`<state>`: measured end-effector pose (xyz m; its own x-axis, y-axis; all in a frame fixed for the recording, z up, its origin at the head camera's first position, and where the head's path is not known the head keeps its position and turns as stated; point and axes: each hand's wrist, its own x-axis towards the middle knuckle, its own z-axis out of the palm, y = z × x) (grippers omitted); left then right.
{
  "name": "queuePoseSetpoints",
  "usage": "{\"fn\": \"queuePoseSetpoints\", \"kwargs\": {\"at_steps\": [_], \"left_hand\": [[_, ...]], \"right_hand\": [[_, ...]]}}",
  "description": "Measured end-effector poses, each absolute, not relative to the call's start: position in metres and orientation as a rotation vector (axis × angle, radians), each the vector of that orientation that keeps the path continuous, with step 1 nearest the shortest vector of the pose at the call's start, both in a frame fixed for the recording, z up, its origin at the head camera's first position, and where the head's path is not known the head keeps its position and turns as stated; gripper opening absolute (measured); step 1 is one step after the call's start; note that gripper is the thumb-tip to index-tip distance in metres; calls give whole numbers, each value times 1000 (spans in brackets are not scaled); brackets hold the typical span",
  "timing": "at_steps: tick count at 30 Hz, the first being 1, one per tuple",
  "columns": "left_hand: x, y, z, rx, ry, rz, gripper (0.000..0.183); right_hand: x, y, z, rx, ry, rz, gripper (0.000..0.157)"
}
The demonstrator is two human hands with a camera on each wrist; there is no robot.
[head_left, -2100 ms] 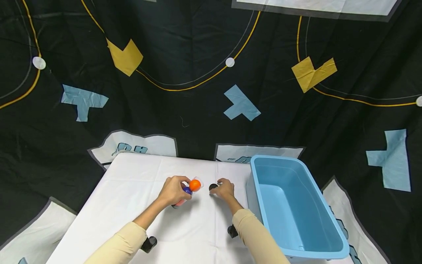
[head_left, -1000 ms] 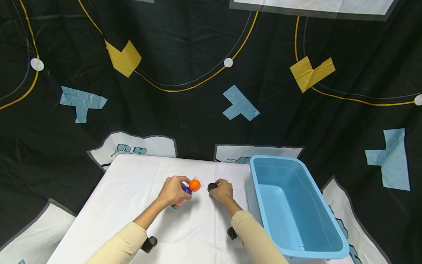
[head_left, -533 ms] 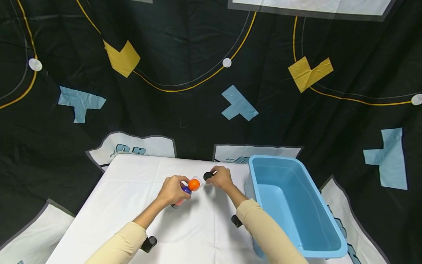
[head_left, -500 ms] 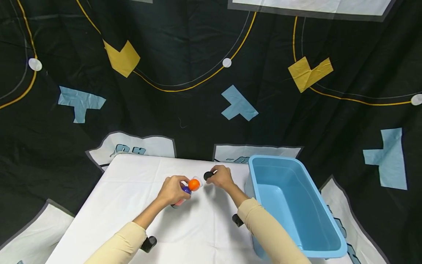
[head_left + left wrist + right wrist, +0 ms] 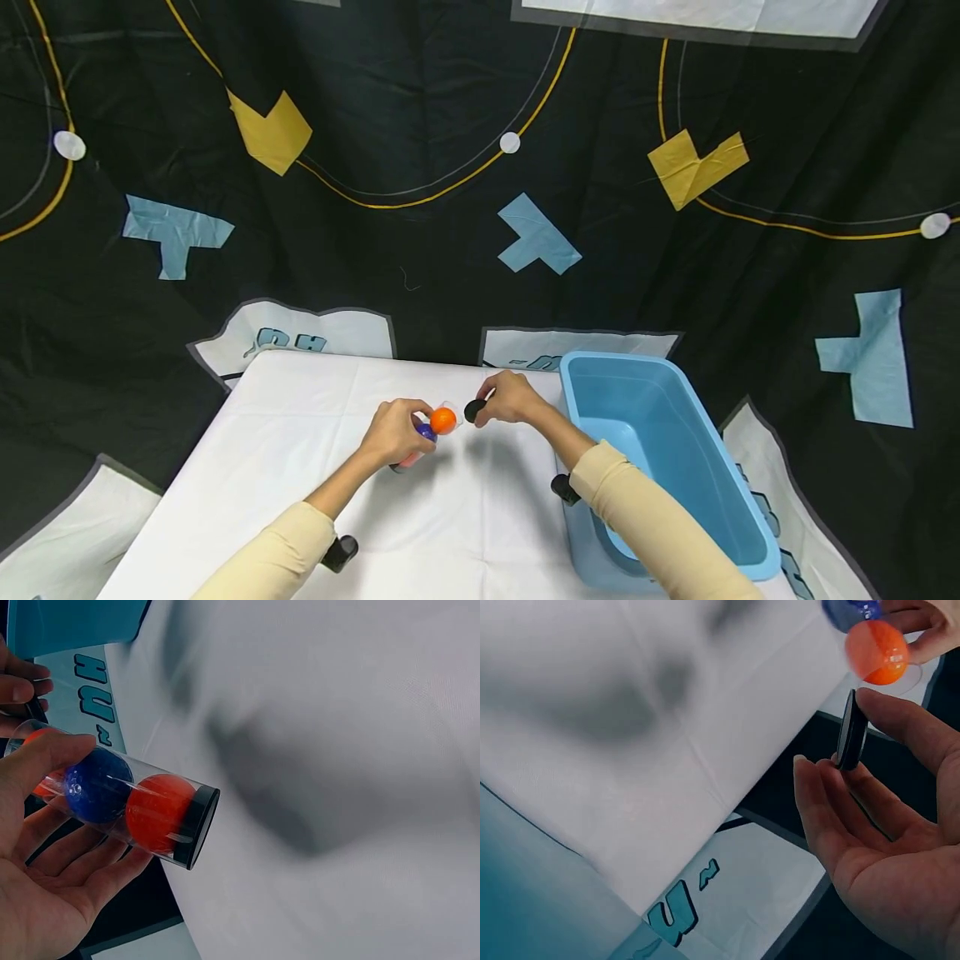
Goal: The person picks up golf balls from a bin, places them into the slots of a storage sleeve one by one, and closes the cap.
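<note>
My left hand [image 5: 393, 433] grips a clear plastic tube [image 5: 130, 769] a little above the white table. Inside the tube sit an orange ball [image 5: 443, 420] at the far end, a blue ball [image 5: 99, 785] in the middle and a red-orange ball [image 5: 159, 812]. A black end cap [image 5: 199, 829] closes the end nearest the left wrist camera. The far end has no cap on it. Close by that end, my right hand [image 5: 513, 397] pinches a round black lid [image 5: 850, 735] on its edge between thumb and fingers. A small gap separates lid and tube.
A light blue plastic tub [image 5: 566, 400] stands on the table's right side, with my right forearm across it. White cloth covers the table [image 5: 442, 533]. Behind it hangs a black backdrop [image 5: 420, 283] with tape shapes.
My right hand has brought the black lid up and left, closer to the tube's far end, and its forearm has swung right over the tub. The left hand and tube hold nearly still.
</note>
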<state>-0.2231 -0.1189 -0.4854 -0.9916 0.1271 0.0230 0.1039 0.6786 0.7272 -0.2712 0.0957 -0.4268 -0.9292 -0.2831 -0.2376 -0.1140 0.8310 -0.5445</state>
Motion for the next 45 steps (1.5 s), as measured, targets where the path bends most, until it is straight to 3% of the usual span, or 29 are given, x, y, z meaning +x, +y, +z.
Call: {"fn": "queuePoseSetpoints", "kwargs": {"at_steps": [28, 45], "left_hand": [[-223, -98, -491, 309, 2847, 1217, 39], [-231, -83, -487, 352, 2846, 1172, 39]], "right_hand": [[-266, 106, -425, -359, 2492, -942, 38], [-267, 114, -427, -196, 2246, -1187, 39]]}}
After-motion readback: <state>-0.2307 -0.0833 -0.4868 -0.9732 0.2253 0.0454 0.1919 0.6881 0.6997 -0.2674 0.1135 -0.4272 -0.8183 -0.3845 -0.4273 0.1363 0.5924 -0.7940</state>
